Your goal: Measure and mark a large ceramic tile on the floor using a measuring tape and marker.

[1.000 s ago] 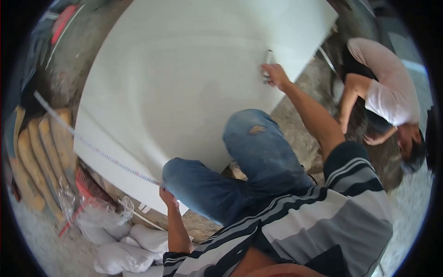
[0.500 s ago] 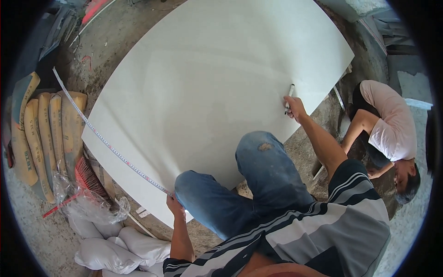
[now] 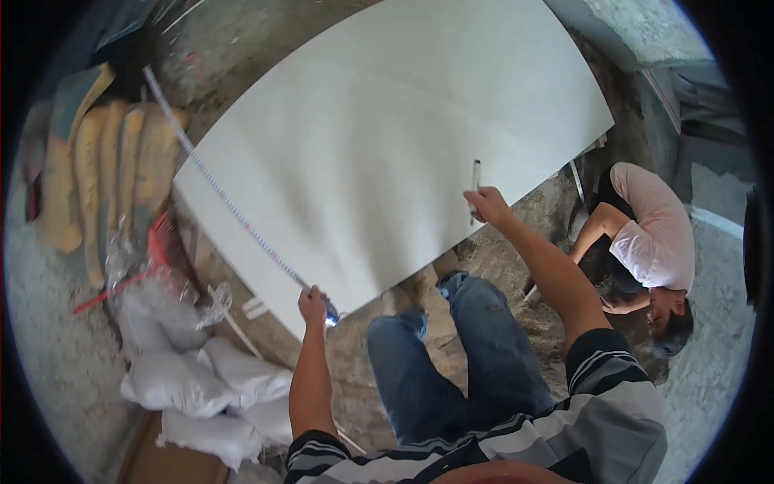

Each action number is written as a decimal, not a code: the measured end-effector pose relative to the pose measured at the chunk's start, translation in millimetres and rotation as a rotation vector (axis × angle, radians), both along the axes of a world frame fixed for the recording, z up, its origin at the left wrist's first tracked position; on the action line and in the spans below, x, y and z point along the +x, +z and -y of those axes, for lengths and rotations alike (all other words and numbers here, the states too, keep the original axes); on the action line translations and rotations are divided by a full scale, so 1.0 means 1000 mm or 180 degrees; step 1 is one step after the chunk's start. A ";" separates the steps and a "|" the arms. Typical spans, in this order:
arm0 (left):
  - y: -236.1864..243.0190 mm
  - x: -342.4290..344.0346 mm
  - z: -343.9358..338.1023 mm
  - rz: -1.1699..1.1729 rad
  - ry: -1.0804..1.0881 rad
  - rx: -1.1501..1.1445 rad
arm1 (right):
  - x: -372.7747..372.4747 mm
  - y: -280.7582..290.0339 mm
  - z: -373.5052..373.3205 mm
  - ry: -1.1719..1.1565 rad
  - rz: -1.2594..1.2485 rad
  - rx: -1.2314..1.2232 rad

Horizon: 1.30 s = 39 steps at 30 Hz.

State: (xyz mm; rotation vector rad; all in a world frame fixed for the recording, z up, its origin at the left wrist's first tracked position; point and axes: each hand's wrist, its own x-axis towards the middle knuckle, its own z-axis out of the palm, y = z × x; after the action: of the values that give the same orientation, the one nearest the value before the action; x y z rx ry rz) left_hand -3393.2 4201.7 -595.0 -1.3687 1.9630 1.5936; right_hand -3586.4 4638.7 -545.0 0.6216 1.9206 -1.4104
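My left hand (image 3: 312,306) is closed around a tape measure (image 3: 330,315), its case mostly hidden by the fingers, near the close corner of a large white board (image 3: 387,105). From it the white tape blade (image 3: 247,228) runs out across the board's left part, its free end beyond the left edge. My right hand (image 3: 488,206) grips a white marker (image 3: 476,173) with dark ends, held upright over the board's right edge. Whether the marker touches the board I cannot tell.
Yellowish paper sacks (image 3: 109,161), a red broom (image 3: 169,250) with clear plastic and white filled bags (image 3: 177,383) lie at the left. On the right a person in a pink shirt (image 3: 657,226) crouches by the board. My legs (image 3: 500,339) stand at its near edge.
My knees have drawn back from over the board, and my legs are straighter. The left hand has moved up with the tape measure; the right hand has shifted left and down with the marker.
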 end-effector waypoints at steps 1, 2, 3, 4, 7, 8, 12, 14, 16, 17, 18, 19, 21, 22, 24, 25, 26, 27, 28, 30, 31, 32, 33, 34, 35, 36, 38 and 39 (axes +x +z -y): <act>0.023 0.006 -0.005 0.0015 0.0146 0.0214 | 0.017 0.034 -0.002 0.0170 0.0002 0.0243; 0.055 0.003 -0.020 -0.0012 0.0262 0.0459 | 0.032 0.072 -0.017 0.0308 -0.0038 0.0516; 0.088 0.005 -0.028 -0.0016 0.0267 0.0591 | 0.054 0.100 -0.034 0.0353 -0.0059 0.0792; 0.114 0.015 -0.029 -0.0032 0.0184 0.0507 | 0.077 0.123 -0.052 0.0409 -0.0091 0.1041; 0.203 0.051 -0.033 0.0005 -0.0120 0.0335 | 0.167 0.161 -0.139 0.0732 -0.0114 0.1879; 0.233 0.072 -0.029 0.0027 -0.0092 0.0301 | 0.188 0.196 -0.136 0.0763 -0.0104 0.1842; 0.299 0.133 -0.029 0.0204 0.0043 0.0362 | 0.259 0.323 -0.147 0.0779 0.0393 0.1942; 0.321 0.160 -0.027 0.0339 -0.0020 0.0258 | 0.278 0.351 -0.152 0.0910 0.0296 0.2022; 0.331 0.179 -0.020 0.0409 -0.0168 0.0023 | 0.297 0.351 -0.157 0.0776 0.0142 0.2018; 0.335 0.188 -0.020 0.0500 -0.0360 -0.0210 | 0.303 0.345 -0.164 0.0812 0.0056 0.2063; 0.347 0.192 -0.024 0.0517 -0.0302 -0.0230 | 0.295 0.353 -0.159 0.0871 0.0048 0.2037; 0.358 0.196 -0.029 0.0487 -0.0207 -0.0175 | 0.286 0.360 -0.153 0.0907 0.0056 0.1962; 0.369 0.203 -0.035 0.0568 -0.0071 -0.0175 | 0.259 0.382 -0.136 0.0876 0.0120 0.1744; 0.371 0.210 -0.041 0.0571 0.0003 -0.0198 | 0.254 0.375 -0.144 0.0946 0.0097 0.1718; 0.373 0.210 -0.057 0.0494 0.0203 -0.0246 | 0.241 0.353 -0.162 0.0722 -0.0269 0.1459; 0.376 0.206 -0.066 0.0472 0.0259 -0.0258 | 0.233 0.342 -0.172 0.0548 -0.0551 0.1092; 0.383 0.208 -0.078 0.0475 0.0088 -0.0563 | 0.226 0.342 -0.174 0.0626 -0.0542 0.1051; 0.388 0.212 -0.090 0.0478 -0.0075 -0.0866 | 0.213 0.355 -0.170 0.0612 -0.0431 0.1031; 0.386 0.220 -0.102 0.0486 0.0024 -0.0893 | 0.197 0.364 -0.168 0.0604 -0.0342 0.1014; 0.378 0.239 -0.131 0.0102 0.0774 -0.0440 | 0.173 0.361 -0.187 0.1044 -0.0467 0.1033; 0.378 0.248 -0.149 0.0103 0.0837 -0.0440 | 0.160 0.358 -0.200 0.1397 -0.0562 0.1088; 0.381 0.249 -0.171 0.0175 0.0856 -0.0429 | 0.152 0.345 -0.225 0.1386 -0.0546 0.1134; 0.388 0.248 -0.193 0.0244 0.0861 -0.0412 | 0.142 0.324 -0.257 0.1881 -0.1218 0.1585; 0.397 0.247 -0.216 0.0257 0.0815 -0.0376 | 0.132 0.311 -0.281 0.2369 -0.1875 0.2017; 0.407 0.256 -0.241 0.0425 0.0779 -0.0506 | 0.122 0.316 -0.284 0.1989 -0.1547 0.1743; 0.417 0.267 -0.262 0.0591 0.0731 -0.0627 | 0.112 0.330 -0.283 0.1599 -0.1216 0.1488; 0.403 0.305 -0.286 0.0550 0.0990 -0.0331 | 0.090 0.331 -0.316 0.1990 -0.1653 0.2172; 0.404 0.314 -0.302 0.0517 0.1297 -0.0051 | 0.081 0.333 -0.325 0.1813 -0.1261 0.2056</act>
State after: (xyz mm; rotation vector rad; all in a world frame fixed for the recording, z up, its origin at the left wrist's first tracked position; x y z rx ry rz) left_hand -3079.2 4503.6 -191.3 -1.9343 1.6818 1.5640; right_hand -3505.2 4963.3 -212.3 0.0294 2.6165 -0.5664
